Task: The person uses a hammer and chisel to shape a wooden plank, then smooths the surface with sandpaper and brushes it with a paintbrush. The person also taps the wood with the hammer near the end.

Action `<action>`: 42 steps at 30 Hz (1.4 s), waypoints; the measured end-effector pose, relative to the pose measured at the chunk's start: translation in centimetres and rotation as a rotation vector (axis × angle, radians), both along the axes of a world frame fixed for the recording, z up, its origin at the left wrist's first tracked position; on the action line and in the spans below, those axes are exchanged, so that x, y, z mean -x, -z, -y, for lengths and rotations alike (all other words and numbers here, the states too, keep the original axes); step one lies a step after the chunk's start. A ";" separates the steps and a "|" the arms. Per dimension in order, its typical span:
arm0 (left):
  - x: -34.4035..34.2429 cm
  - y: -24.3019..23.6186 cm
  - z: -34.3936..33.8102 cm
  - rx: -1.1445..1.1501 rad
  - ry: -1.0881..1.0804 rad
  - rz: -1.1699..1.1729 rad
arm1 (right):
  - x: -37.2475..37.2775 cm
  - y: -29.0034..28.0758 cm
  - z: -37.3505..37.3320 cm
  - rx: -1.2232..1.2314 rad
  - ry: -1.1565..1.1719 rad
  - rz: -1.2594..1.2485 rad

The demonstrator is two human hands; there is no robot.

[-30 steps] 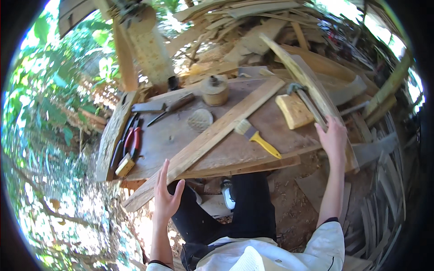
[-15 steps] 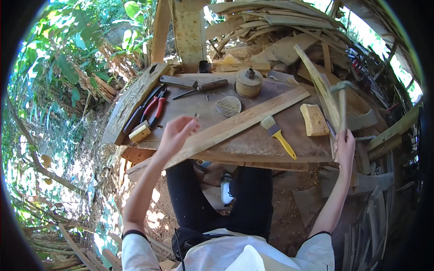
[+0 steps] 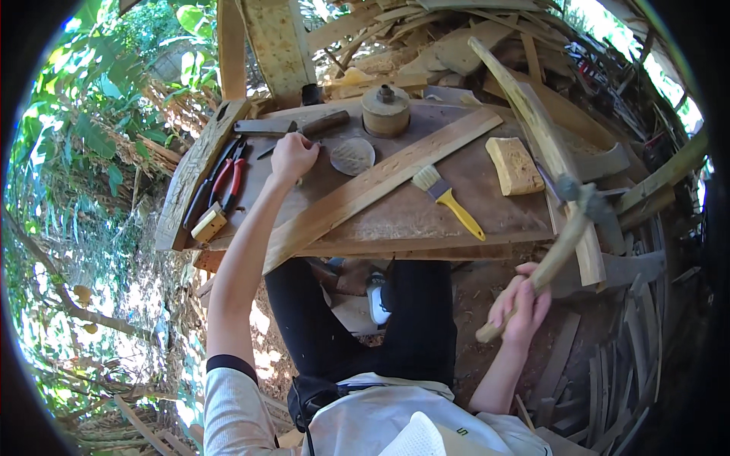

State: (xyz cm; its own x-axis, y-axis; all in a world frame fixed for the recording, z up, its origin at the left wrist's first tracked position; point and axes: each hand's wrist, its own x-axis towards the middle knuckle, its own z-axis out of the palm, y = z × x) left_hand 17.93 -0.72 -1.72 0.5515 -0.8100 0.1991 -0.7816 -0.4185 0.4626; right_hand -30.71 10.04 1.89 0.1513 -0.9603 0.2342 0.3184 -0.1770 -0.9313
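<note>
My left hand (image 3: 295, 158) reaches over the worktable, fingers closed and pointing down to its surface. Whatever may be in them is hidden by the hand. Right beside it is a tool with a wooden handle (image 3: 327, 124) and thin metal shaft, partly covered by my fingers. A round disc (image 3: 353, 156) lies just right of that hand. My right hand (image 3: 522, 305) grips a hammer (image 3: 561, 251) by its wooden handle, off the table's front right edge. The hammer's metal head (image 3: 576, 191) points away from me, over a long wooden strip (image 3: 544, 144).
A board (image 3: 380, 186) crosses the table (image 3: 365, 235) diagonally. A yellow-handled brush (image 3: 450, 202) and a wood block (image 3: 515, 166) lie right; a round pot (image 3: 385, 112) stands behind. Red-handled pliers (image 3: 223, 182) and a small block (image 3: 207, 225) lie left. Scrap wood (image 3: 426, 45) is piled beyond.
My left hand has moved away from me, to the wooden-handled tool. My right hand has come back toward me with the hammer, which now tilts. The view has shifted slightly.
</note>
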 end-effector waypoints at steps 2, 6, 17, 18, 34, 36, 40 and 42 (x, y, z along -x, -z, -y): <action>-0.5 -0.1 0.0 -0.012 0.013 -0.009 | -0.3 2.3 -1.4 -0.097 -0.066 -0.024; -1.1 -1.2 -0.2 -0.029 0.133 0.047 | -0.5 5.8 -2.8 -0.271 -0.203 -0.078; 5.8 -1.7 -11.2 0.179 0.179 -0.501 | -3.6 8.4 -3.1 -0.464 -0.415 -0.093; 6.4 -1.5 -12.6 0.176 0.202 -0.457 | -4.0 8.4 -2.8 -0.463 -0.431 -0.085; 8.4 0.9 -17.5 0.433 0.063 -0.215 | -5.7 5.8 1.2 -0.484 -0.187 -0.095; 8.5 0.2 -16.7 0.450 0.114 -0.216 | -5.5 6.0 0.9 -0.465 -0.265 -0.113; 10.4 -0.8 -13.5 0.480 0.196 -0.289 | -5.7 6.7 1.1 -0.439 -0.362 -0.184; 11.8 -1.2 -11.6 0.450 0.197 -0.332 | -6.3 7.2 1.2 -0.379 -0.349 -0.224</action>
